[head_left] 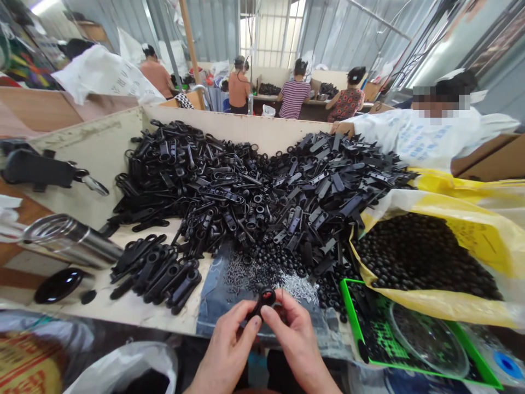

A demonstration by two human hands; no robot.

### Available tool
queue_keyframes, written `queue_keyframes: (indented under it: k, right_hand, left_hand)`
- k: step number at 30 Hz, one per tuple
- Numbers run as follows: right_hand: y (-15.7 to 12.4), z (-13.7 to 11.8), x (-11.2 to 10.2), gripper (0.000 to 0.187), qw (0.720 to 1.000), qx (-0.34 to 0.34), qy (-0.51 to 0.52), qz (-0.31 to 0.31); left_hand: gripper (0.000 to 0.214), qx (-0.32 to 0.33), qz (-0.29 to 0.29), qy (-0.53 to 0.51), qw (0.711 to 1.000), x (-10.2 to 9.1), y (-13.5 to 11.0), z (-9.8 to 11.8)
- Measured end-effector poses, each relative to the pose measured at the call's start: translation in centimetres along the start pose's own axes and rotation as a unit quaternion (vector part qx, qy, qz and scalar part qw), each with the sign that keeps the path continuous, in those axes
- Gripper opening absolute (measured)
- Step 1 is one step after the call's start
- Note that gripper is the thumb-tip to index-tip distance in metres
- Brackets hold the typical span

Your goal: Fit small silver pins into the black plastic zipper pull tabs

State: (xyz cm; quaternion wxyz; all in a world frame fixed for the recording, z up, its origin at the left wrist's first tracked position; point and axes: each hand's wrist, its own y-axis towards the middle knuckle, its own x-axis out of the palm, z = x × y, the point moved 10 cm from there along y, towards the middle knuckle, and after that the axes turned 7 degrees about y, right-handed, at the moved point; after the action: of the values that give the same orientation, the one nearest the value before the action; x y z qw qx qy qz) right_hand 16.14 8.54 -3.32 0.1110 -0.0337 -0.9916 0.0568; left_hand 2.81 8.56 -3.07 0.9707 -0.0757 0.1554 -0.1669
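The left hand (227, 346) and right hand (295, 343) are together pinching a small black plastic part (266, 302) at lower centre, with the black plastic clips (262, 191) heaped within reach.

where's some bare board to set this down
Bare board shows left of the black clip pile, above the steel flask, and along the front edge below the loose clips. Crowded at centre and right, where pile, denim cloth and yellow bag of black beads meet.

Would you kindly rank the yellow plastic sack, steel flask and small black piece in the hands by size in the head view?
1. Yellow plastic sack of black beads
2. Cylindrical brushed-steel flask
3. Small black plastic piece, though camera nearness enlarges it
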Motion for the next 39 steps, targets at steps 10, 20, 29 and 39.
queue_keyframes:
  k: [10, 20, 29, 39]
  right_hand:
    - [-0.1, 0.2, 0.8, 0.039, 0.998, 0.035, 0.046, -0.025]
    - [0.0, 1.1, 1.8, 0.046, 0.992, 0.041, 0.115, 0.010]
    - [0.1, 2.9, 1.4, 0.047, 0.992, 0.115, 0.055, -0.023]
    - [4.4, -0.1, 11.7, 0.054, 0.988, 0.016, -0.016, -0.152]
  left_hand:
    - [0.048, -0.013, 0.033, -0.036, 0.999, 0.6, -0.6, -1.2]
    - [0.040, 0.019, 0.111, 0.032, 0.993, -0.9, -0.6, -1.4]
    - [0.037, -0.018, -0.031, -0.048, 0.998, -0.3, -1.2, 0.1]
    - [0.038, -0.028, 0.217, 0.094, 0.971, -9.5, -4.3, -1.9]
